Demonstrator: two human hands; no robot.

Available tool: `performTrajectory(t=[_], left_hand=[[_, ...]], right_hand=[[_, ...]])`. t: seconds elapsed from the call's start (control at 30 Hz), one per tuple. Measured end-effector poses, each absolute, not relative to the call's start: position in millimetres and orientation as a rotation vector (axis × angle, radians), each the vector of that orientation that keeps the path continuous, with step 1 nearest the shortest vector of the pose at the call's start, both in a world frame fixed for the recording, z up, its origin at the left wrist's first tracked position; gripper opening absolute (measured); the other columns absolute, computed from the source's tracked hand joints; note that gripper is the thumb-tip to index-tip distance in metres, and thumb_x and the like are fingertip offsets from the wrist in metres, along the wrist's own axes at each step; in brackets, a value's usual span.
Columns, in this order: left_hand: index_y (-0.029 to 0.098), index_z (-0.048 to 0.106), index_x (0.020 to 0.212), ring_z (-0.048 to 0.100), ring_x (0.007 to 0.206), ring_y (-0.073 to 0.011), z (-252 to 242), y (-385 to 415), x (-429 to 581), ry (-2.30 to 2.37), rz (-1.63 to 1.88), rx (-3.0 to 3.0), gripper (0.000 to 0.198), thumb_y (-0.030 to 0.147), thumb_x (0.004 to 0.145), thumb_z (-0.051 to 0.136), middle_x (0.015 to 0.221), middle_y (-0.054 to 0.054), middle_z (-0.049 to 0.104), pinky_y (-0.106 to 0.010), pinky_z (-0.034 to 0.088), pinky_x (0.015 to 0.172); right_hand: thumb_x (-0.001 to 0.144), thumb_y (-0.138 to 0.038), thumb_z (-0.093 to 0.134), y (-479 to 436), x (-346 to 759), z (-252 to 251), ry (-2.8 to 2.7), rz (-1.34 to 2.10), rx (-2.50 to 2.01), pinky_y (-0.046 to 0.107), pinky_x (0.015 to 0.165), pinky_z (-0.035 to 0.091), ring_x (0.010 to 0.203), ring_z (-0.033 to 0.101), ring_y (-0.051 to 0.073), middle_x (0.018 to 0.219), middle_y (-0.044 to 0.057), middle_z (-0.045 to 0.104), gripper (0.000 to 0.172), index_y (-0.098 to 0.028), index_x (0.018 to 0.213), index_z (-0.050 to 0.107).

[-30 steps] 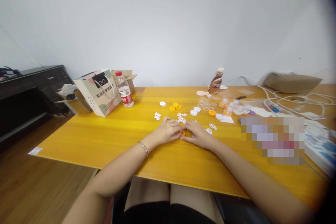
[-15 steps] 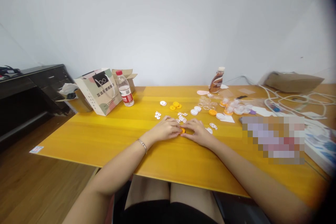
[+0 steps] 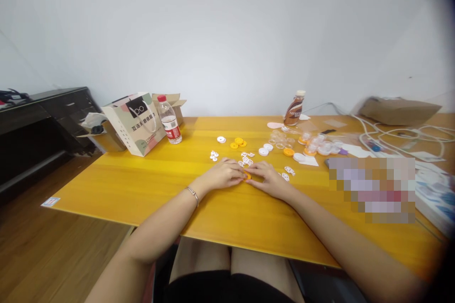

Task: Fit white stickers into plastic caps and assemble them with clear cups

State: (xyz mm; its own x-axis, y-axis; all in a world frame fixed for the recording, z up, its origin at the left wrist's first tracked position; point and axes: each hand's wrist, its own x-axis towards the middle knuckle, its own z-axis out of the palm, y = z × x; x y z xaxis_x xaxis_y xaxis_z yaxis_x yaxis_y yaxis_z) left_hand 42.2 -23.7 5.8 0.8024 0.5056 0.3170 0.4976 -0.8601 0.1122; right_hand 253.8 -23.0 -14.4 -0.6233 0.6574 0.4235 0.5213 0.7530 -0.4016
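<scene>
Between my fingertips, low over the table, is a small round orange plastic piece. My left hand closes on it from the left and partly hides it. My right hand grips its right side with thumb and fingers. Just beyond my hands lie white perforated plastic pieces; more white perforated pieces are to the right of my right hand. Small white parts sit beyond my left hand. Farther back are yellow discs and white discs.
On the left stand a paper bag and a water bottle. A brown drink bottle is at the back. Clear rings, capped clear pieces, white cables and a blurred-out item lie to the right.
The whole view has shifted very slightly. Both hands stay at the orange piece, with no other clear movement.
</scene>
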Motion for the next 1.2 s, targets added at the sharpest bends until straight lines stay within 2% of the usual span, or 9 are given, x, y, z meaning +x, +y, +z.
performTrajectory(t=[0.13,0.37,0.87,1.2], left_hand=[[0.023,0.063,0.097,0.053,0.1,-0.0153,5.5,-21.7,41.4,0.851,0.526,2.926,0.023,0.031,0.086,0.045,0.105,-0.002,0.063,-0.03,0.032,0.089],[0.023,0.062,0.101,0.056,0.099,-0.0148,6.6,-20.1,39.7,0.821,0.57,2.792,0.023,0.026,0.085,0.047,0.106,-0.002,0.064,-0.029,0.036,0.089],[0.023,0.061,0.103,0.055,0.102,-0.0146,9.6,-25.8,41.1,0.883,0.504,2.852,0.024,0.027,0.086,0.044,0.11,-0.002,0.062,-0.029,0.033,0.092],[0.02,0.058,0.101,0.055,0.098,-0.0154,12.1,-31.0,46.0,0.88,0.415,3.084,0.024,0.024,0.088,0.038,0.105,-0.005,0.062,-0.032,0.031,0.087]], right_hand=[[0.081,-0.031,0.053,-20.4,253.5,-16.1,-2.374,0.377,-0.814,0.038,0.084,0.042,0.093,0.057,0.021,0.101,0.005,0.065,0.028,-0.025,0.108,0.059],[0.08,-0.031,0.055,-20.3,252.2,-15.7,-2.32,0.354,-0.85,0.036,0.078,0.045,0.084,0.061,0.02,0.09,0.003,0.069,0.019,-0.024,0.095,0.064],[0.08,-0.029,0.055,-18.8,253.3,-18.6,-2.321,0.284,-0.842,0.035,0.076,0.047,0.083,0.063,0.019,0.091,0.002,0.071,0.017,-0.025,0.092,0.067],[0.085,-0.03,0.046,-23.9,251.3,-15.0,-2.413,0.191,-0.831,0.039,0.079,0.046,0.089,0.061,0.022,0.098,0.006,0.067,0.023,-0.025,0.084,0.068]])
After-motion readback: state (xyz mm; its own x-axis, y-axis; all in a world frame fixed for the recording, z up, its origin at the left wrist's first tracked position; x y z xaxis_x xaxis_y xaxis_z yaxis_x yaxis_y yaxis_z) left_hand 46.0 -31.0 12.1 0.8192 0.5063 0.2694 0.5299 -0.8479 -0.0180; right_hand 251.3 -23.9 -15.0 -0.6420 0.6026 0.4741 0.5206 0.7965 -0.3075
